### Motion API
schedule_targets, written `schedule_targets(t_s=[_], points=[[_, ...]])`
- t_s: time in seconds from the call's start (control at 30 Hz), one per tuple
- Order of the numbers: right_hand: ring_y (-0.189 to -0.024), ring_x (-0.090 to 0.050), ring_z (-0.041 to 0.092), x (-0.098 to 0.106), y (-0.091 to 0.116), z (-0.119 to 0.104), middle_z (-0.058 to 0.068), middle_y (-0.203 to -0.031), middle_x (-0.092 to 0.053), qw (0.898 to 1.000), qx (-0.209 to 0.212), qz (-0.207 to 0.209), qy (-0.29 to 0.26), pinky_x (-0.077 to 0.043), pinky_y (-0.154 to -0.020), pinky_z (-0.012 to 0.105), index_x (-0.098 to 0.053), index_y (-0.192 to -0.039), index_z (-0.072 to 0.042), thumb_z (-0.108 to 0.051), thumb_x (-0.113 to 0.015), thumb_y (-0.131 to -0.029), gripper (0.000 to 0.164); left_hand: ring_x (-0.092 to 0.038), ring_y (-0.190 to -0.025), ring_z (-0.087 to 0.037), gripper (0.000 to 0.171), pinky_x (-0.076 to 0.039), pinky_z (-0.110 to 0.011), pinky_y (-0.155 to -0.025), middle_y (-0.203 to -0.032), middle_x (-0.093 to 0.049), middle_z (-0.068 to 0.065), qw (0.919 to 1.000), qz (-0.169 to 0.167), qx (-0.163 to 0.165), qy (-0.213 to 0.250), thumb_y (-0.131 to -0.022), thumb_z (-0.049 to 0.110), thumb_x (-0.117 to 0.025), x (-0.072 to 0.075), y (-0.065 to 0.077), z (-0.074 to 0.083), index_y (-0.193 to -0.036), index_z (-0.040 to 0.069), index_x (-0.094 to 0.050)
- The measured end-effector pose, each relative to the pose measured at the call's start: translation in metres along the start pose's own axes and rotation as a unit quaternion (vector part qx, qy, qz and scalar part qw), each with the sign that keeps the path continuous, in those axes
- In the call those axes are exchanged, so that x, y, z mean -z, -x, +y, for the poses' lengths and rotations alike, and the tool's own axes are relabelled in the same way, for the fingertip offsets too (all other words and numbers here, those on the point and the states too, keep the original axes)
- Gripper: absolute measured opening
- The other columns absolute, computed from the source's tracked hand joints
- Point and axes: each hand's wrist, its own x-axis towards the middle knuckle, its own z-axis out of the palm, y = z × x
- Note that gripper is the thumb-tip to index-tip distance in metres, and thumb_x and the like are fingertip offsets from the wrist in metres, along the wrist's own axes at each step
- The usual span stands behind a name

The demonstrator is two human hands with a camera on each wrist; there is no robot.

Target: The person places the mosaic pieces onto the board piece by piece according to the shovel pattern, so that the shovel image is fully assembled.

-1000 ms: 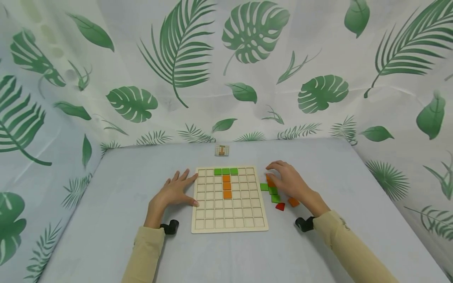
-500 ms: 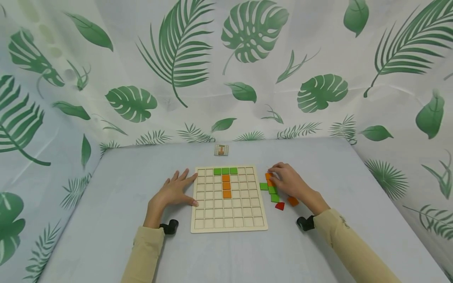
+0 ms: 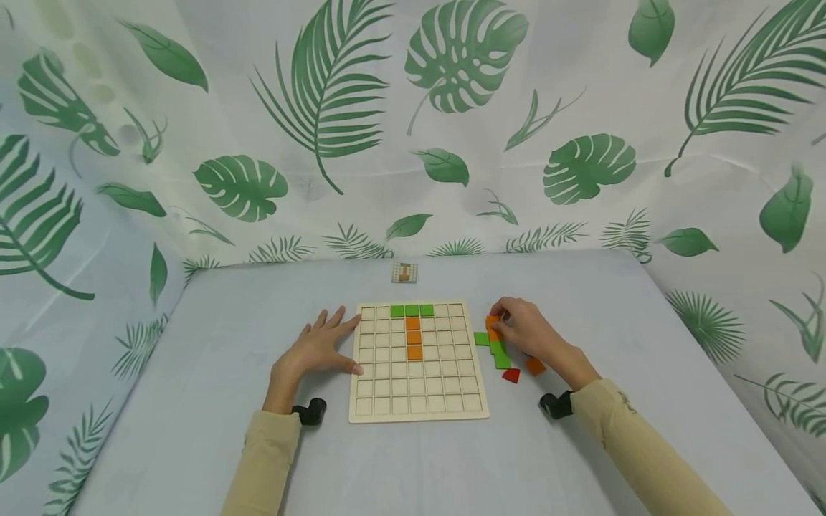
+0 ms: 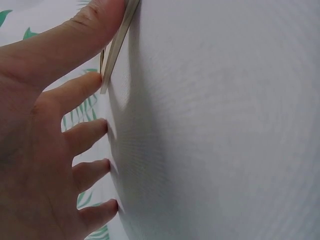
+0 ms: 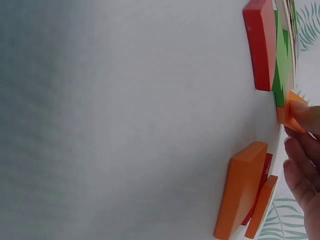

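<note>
Table: a pale blue table (image 3: 206, 401) is seen, closed in by a leaf-print curtain (image 3: 452, 107) behind and at both sides.
Board: a wooden grid board (image 3: 418, 362) is laid flat mid-table; it serves as the landmark below.
Filled cells: three green tiles (image 3: 411, 311) are set in the board's far row; three orange tiles (image 3: 413, 337) are set in a column just under the middle green one.
Left hand: the left hand (image 3: 316, 350) is laid flat on the table at the board's left edge, fingers straight and spread, nothing gripped; thumb tip and forefinger tip are touching the board's edge, as confirmed in the left wrist view (image 4: 30, 150).
Right hand: the right hand (image 3: 525, 331) is placed just right of the board, fingers curled, an orange tile (image 3: 492, 322) pinched at the fingertips near the board's far right corner.
Loose tiles: right of the board, beside that hand, green tiles (image 3: 498, 351), a red tile (image 3: 511, 375) and another orange tile (image 3: 535, 366) are scattered.
Card: a small pattern card (image 3: 404, 272) is lying beyond the board's far edge, well apart from it.
</note>
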Motion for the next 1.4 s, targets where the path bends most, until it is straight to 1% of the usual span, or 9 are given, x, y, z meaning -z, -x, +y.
schedule_targets(t_s=[0.17,0.37,0.57,0.7,0.97,1.07,1.17,1.27,1.4], points=[[-0.082,-0.061,0.021,0.002,0.003,0.002,0.011,-0.097,-0.073,1.000,0.026,0.012,-0.007,-0.058,-0.078,0.039,-0.071,-0.109,0.002,0.005,-0.069,-0.092,0.017,-0.001,-0.157,-0.050,0.108,-0.006,-0.069,-0.125,-0.172,-0.011,-0.019,1.0000,-0.001,-0.001,-0.001,-0.076,0.045,-0.089,-0.001,-0.002,-0.001,-0.163,0.018,-0.031],[-0.090,-0.063,0.023,0.004,0.007,-0.001,0.013,-0.112,-0.075,0.999,0.040,0.014,-0.012,-0.060,-0.084,0.042,-0.074,-0.121,-0.002,0.005,-0.065,-0.095,0.028,-0.001,-0.157,-0.050,0.107,-0.005,-0.069,-0.125,-0.172,-0.011,-0.019,1.0000,-0.003,0.001,-0.004,-0.077,0.045,-0.089,-0.001,-0.003,0.000,-0.163,0.018,-0.031],[-0.093,-0.067,0.024,0.005,0.009,-0.005,0.013,-0.112,-0.075,0.998,0.052,0.023,-0.027,-0.061,-0.085,0.043,-0.075,-0.117,-0.001,0.005,-0.066,-0.095,0.025,-0.001,-0.157,-0.050,0.108,-0.006,-0.070,-0.124,-0.172,-0.011,-0.019,1.0000,-0.004,-0.002,-0.007,-0.077,0.046,-0.088,0.000,-0.002,0.001,-0.163,0.018,-0.030],[-0.092,-0.069,0.024,0.006,0.011,-0.010,0.013,-0.112,-0.075,0.998,0.047,0.020,-0.046,-0.061,-0.084,0.042,-0.074,-0.117,0.000,0.004,-0.068,-0.094,0.025,-0.001,-0.157,-0.050,0.109,-0.006,-0.070,-0.124,-0.172,-0.010,-0.019,0.9999,-0.005,-0.003,-0.009,-0.077,0.046,-0.088,0.001,-0.003,0.000,-0.164,0.018,-0.030],[-0.101,-0.073,0.030,0.006,0.018,-0.021,0.016,-0.121,-0.073,0.995,0.005,-0.017,-0.102,-0.061,-0.090,0.046,-0.072,-0.123,0.000,-0.002,-0.072,-0.094,0.030,0.000,-0.157,-0.051,0.109,-0.005,-0.070,-0.124,-0.172,-0.009,-0.019,0.9999,-0.010,0.001,-0.011,-0.077,0.046,-0.088,0.000,-0.004,0.000,-0.164,0.018,-0.029],[-0.104,-0.073,0.030,0.005,0.019,-0.028,0.016,-0.123,-0.072,0.991,-0.011,-0.035,-0.125,-0.061,-0.091,0.045,-0.071,-0.125,-0.002,-0.005,-0.074,-0.093,0.031,-0.001,-0.156,-0.051,0.109,-0.005,-0.070,-0.124,-0.172,-0.010,-0.020,0.9999,-0.005,-0.001,-0.011,-0.077,0.045,-0.088,0.000,-0.003,-0.001,-0.164,0.017,-0.030],[-0.102,-0.073,0.029,0.003,0.021,-0.035,0.015,-0.122,-0.073,0.989,-0.022,-0.048,-0.139,-0.062,-0.089,0.043,-0.072,-0.124,-0.003,-0.007,-0.075,-0.093,0.031,-0.001,-0.157,-0.050,0.108,-0.004,-0.069,-0.125,-0.172,-0.010,-0.019,1.0000,-0.003,-0.001,-0.009,-0.077,0.045,-0.088,0.000,-0.003,-0.001,-0.164,0.017,-0.029],[-0.099,-0.074,0.025,0.001,0.022,-0.042,0.013,-0.119,-0.074,0.988,-0.021,-0.061,-0.143,-0.062,-0.086,0.038,-0.073,-0.122,-0.003,-0.009,-0.076,-0.092,0.030,-0.001,-0.157,-0.051,0.109,-0.004,-0.069,-0.125,-0.172,-0.010,-0.020,0.9999,-0.004,-0.002,-0.011,-0.077,0.045,-0.088,-0.001,-0.003,-0.002,-0.164,0.017,-0.029],[-0.093,-0.074,0.021,-0.004,0.022,-0.050,0.011,-0.110,-0.076,0.985,-0.005,-0.075,-0.155,-0.061,-0.084,0.033,-0.074,-0.119,-0.001,-0.008,-0.077,-0.091,0.029,0.000,-0.157,-0.050,0.109,-0.004,-0.070,-0.124,-0.172,-0.009,-0.020,0.9999,-0.007,-0.006,-0.010,-0.077,0.045,-0.088,0.001,-0.004,-0.002,-0.164,0.017,-0.029]])
